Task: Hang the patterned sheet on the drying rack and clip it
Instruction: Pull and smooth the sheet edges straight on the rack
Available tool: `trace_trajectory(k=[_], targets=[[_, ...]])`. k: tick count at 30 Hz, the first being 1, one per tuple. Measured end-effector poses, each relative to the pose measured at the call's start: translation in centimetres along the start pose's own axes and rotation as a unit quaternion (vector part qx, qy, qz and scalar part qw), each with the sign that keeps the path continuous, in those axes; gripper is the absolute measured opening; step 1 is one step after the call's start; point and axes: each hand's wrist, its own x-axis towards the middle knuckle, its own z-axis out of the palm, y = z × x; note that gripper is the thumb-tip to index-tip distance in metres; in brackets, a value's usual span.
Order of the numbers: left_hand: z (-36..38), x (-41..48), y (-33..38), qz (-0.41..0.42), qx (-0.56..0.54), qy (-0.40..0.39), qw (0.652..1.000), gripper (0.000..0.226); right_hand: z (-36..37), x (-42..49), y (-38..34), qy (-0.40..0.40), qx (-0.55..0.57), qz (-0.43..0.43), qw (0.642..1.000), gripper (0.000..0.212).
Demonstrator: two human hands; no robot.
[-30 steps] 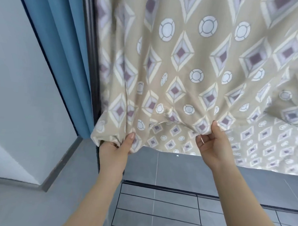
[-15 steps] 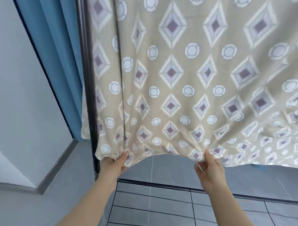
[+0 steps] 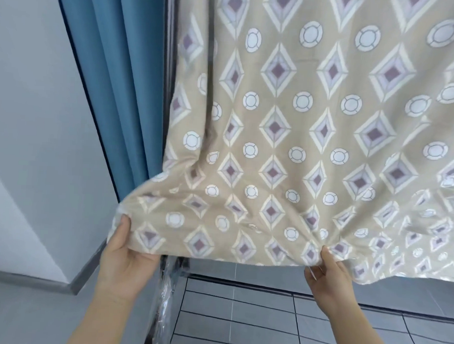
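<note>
1. Patterned sheet [image 3: 300, 136], head view: it hangs down from above the frame, in front of a dark upright post [image 3: 169, 65] and beside a blue curtain [image 3: 115, 76]. Its top edge and whatever bar carries it lie out of view.
2. Hands: the left hand [image 3: 124, 266] grasps the bottom left corner, thumb on top and fingers beneath. The right hand [image 3: 325, 277] pinches the hem further right. The cloth is stretched between them above the grey floor tiles [image 3: 240, 315].
3. Step in hand, as judged: spreading and evening the sheet once it is hung. No clip shows, so the clipping appears not yet done.
4. Next move, as judged: smooth the folds gathered at the right, let the hem fall straight, then reach up to clip the top edge.
5. Change: half a second earlier the corner sat bunched low by the post and the hem arched between the hands. Now the corner is drawn leftward across the post and the curtain, and the hem runs nearly straight.
</note>
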Motion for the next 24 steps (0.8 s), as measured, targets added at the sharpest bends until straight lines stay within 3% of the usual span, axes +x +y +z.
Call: trace_trajectory(k=[3, 4, 5, 6, 8, 10, 11, 13, 15, 16, 19, 24], targets=[[-2.3, 0.1, -1.1, -0.039, -0.060, 0.007, 0.997, 0.038, 0.0, -1.0, 0.6, -0.011, 0.011, 0.005, 1.000, 0.014], [-2.9, 0.0, -1.5, -0.034, -0.026, 0.020, 0.999, 0.052, 0.0, -1.3, 0.6, -0.014, 0.013, 0.006, 1.000, 0.014], [-2.9, -0.3, -1.3, -0.046, -0.053, -0.015, 0.997, 0.063, 0.0, -1.5, 0.7, -0.015, 0.012, 0.007, 1.000, 0.014], [-2.3, -0.5, -0.6, -0.054, -0.079, -0.034, 0.995, 0.058, 0.0, -1.6, 0.7, -0.015, 0.011, 0.007, 1.000, 0.013], [-1.8, -1.0, 2.2, 0.005, 0.035, 0.025, 0.999, 0.046, -0.2, -1.7, 0.8, -0.013, 0.010, 0.009, 1.000, 0.013], [-2.7, -1.1, 2.8, 0.025, -0.004, -0.042, 0.999, 0.054, -0.3, -1.9, 1.1, -0.013, 0.014, 0.011, 1.000, 0.013], [-3.1, -1.0, 2.6, 0.004, -0.026, -0.031, 0.999, 0.055, -0.3, -2.0, 1.2, -0.014, 0.017, 0.011, 1.000, 0.013], [-3.1, 0.0, 1.2, 0.035, 0.038, 0.045, 0.998, 0.051, -0.2, -2.3, 1.3, -0.017, 0.025, 0.009, 0.999, 0.013], [-4.2, 1.0, -0.1, -0.013, -0.018, 0.106, 0.994, 0.039, -0.2, -2.4, 1.3, -0.018, 0.031, 0.008, 0.999, 0.012], [-4.0, 1.2, -0.3, 0.023, 0.009, 0.152, 0.988, 0.032, -0.2, -2.3, 1.3, -0.018, 0.033, 0.010, 0.999, 0.011], [-2.4, 1.6, 0.0, -0.003, 0.028, 0.151, 0.988, 0.015, -0.3, -1.9, 1.4, -0.019, 0.043, 0.023, 0.999, 0.008], [-3.0, 3.1, 0.8, -0.007, 0.142, 0.209, 0.968, 0.013, 0.7, -0.7, 0.6, 0.010, 0.046, 0.043, 0.998, 0.006]])
